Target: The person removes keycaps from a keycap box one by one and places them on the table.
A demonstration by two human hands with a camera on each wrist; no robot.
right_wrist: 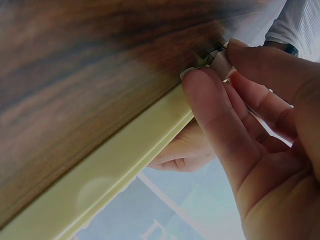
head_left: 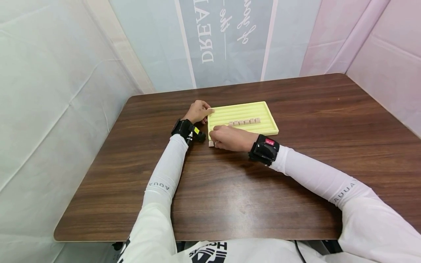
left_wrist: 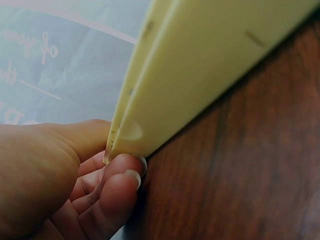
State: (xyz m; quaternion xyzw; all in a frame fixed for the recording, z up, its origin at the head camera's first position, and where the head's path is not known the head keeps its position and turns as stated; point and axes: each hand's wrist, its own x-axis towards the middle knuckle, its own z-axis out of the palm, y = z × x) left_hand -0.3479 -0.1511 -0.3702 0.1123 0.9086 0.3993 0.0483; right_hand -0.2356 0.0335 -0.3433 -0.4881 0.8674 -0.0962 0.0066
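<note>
A shallow yellow ridged tray (head_left: 243,111) lies on the table. My left hand (head_left: 198,111) grips its left edge near the far corner; the left wrist view shows the thumb (left_wrist: 85,137) over the rim and curled fingers (left_wrist: 120,192) against the side wall. At the near left corner, my right hand (head_left: 231,138) pinches a small pale wooden cube (right_wrist: 221,64) between thumb and index finger. Another wooden cube (head_left: 211,144) sits on the table just left of those fingertips. Inside the tray, several similar cubes (head_left: 246,122) stand in a row along one groove, its left end close to my right hand.
The dark wood table (head_left: 138,175) extends on all sides of the tray. Behind it hangs a pale curtain (head_left: 236,40) with printed lettering, and white fabric walls (head_left: 59,109) stand at the sides. Black camera bands (head_left: 264,149) are strapped round both wrists.
</note>
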